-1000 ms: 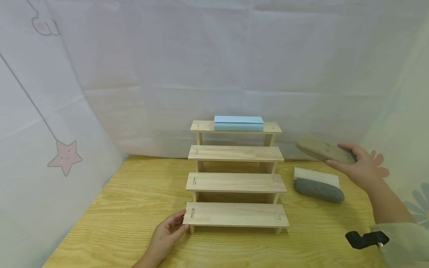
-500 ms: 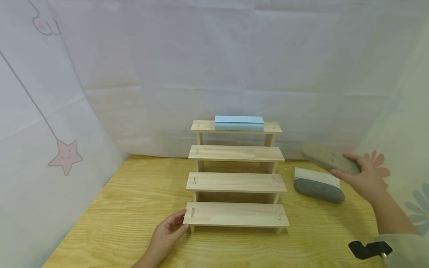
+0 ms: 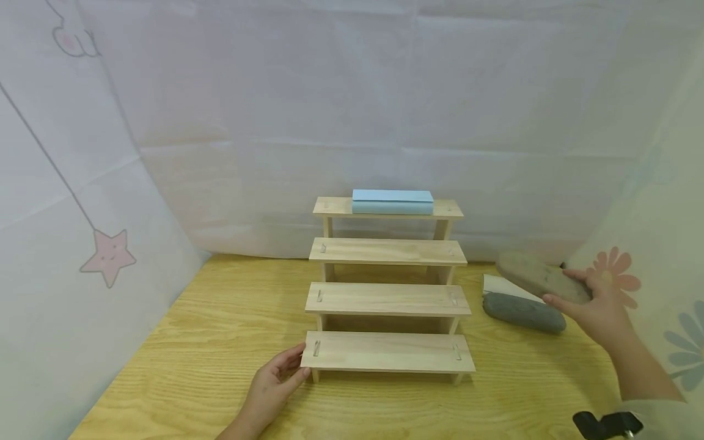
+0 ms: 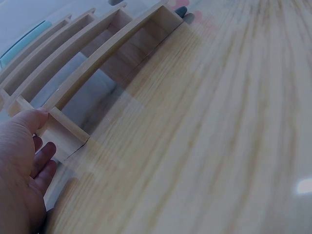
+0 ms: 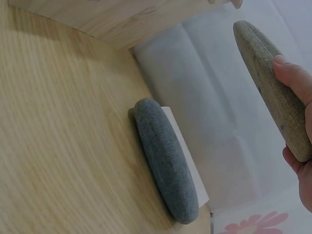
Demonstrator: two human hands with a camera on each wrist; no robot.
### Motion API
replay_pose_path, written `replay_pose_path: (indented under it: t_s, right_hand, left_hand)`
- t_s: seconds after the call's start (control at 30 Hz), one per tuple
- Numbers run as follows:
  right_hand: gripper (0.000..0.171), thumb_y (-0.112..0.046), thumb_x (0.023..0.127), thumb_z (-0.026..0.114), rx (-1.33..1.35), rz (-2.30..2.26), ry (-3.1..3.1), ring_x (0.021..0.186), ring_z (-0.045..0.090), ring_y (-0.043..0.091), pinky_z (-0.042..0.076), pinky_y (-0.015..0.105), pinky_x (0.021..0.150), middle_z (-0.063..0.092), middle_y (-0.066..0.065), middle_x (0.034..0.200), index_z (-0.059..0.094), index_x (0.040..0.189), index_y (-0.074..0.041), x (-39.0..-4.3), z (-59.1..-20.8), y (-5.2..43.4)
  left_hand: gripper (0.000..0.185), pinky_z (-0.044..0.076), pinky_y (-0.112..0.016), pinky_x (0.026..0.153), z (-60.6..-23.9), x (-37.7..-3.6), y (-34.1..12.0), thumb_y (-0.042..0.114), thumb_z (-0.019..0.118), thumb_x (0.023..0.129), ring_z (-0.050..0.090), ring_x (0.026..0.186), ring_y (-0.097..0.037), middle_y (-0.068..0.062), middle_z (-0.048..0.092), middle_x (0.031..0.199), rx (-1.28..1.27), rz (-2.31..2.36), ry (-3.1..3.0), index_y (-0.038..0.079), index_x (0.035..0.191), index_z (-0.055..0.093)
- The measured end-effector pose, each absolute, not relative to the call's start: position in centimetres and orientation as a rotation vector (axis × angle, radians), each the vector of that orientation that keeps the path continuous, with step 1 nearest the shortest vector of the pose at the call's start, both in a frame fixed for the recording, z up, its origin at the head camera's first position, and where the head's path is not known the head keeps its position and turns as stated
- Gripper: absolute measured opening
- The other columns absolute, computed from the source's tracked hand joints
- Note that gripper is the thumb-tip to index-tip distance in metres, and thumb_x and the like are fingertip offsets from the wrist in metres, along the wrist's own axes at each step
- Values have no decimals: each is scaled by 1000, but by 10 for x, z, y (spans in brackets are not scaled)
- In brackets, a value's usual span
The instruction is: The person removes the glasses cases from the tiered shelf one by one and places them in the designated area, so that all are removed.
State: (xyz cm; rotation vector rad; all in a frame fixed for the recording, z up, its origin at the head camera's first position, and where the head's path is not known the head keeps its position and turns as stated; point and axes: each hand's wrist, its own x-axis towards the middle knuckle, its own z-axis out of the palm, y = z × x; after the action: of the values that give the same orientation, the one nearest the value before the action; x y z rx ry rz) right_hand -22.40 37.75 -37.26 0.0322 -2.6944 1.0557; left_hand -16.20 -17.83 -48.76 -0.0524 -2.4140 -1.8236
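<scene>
We observe the right hand (image 3: 599,308) gripping a beige case (image 3: 530,276), thumb on one edge and fingers bent along the other, opened only to the case's width. We see the case held tilted in the air, to the right of a four-tier wooden stand (image 3: 385,299). On the table (image 3: 220,305) near it lie a dark grey case (image 3: 522,313) and, just behind, a white case (image 3: 499,285). We note the left hand (image 3: 266,391) pinching the stand's lowest shelf (image 3: 387,352) at its left end, other fingers loosely bent. A light blue case (image 3: 392,202) rests on the top shelf (image 3: 333,206).
</scene>
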Motion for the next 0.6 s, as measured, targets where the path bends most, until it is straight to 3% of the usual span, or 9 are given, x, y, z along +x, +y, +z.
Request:
replay_pose_path:
  t_s: [0.07,0.17,0.23,0.3,0.37,0.47,0.57,0.6]
  right_hand:
    - [85,-37,91,71,24,1075,-2712,126,31,58,36,63,87,16,38,154,26,152,1,-223,-377,378]
    - [86,-38,91,70,37,1072,-2728,125,34,57,45,34,86,16,36,156,25,153,0,-222,-382,380]
    - [85,-35,90,72,67,1054,-2708,123,37,55,41,14,78,20,35,155,28,151,4,-221,-386,381]
    - [82,-31,89,74,94,1038,-2676,121,38,53,31,5,69,26,36,152,32,148,6,-220,-389,381]
    - [81,-30,89,74,93,1049,-2670,124,35,55,35,10,79,25,37,152,33,148,7,-219,-393,381]
    - [82,-32,90,73,51,1086,-2694,127,31,57,40,40,94,25,38,151,30,149,6,-216,-396,380]
    - [84,-36,91,70,-12,1117,-2736,125,33,58,37,63,89,26,40,149,26,151,4,-214,-400,378]
    - [85,-38,91,70,-34,1110,-2750,124,35,57,39,62,87,27,40,147,26,151,3,-214,-401,378]
  left_hand:
    - [43,52,-18,90,-488,-162,-179,13,75,86,65,107,-10,-12,68,124,-55,-1828,-2408,6,127,63]
    - [43,51,-16,89,-490,-163,-179,12,76,85,65,104,-5,-12,68,124,-59,-1836,-2400,6,126,64]
    - [43,51,-16,89,-491,-163,-179,11,76,85,64,103,-3,-12,68,125,-63,-1845,-2394,5,126,64]
    - [43,51,-15,88,-491,-163,-179,11,76,85,64,103,-2,-13,67,125,-64,-1848,-2393,5,126,64]
    - [43,51,-15,88,-491,-163,-179,12,76,85,64,103,-2,-13,67,126,-64,-1851,-2392,5,126,64]
    - [43,51,-15,88,-491,-163,-179,12,76,85,64,103,-2,-13,67,126,-67,-1847,-2393,5,126,64]
    - [43,51,-15,89,-492,-163,-179,13,76,85,64,104,-3,-13,68,125,-71,-1842,-2392,5,126,64]
    - [43,51,-15,89,-492,-163,-179,13,76,85,64,104,-3,-13,68,125,-72,-1839,-2391,5,126,64]
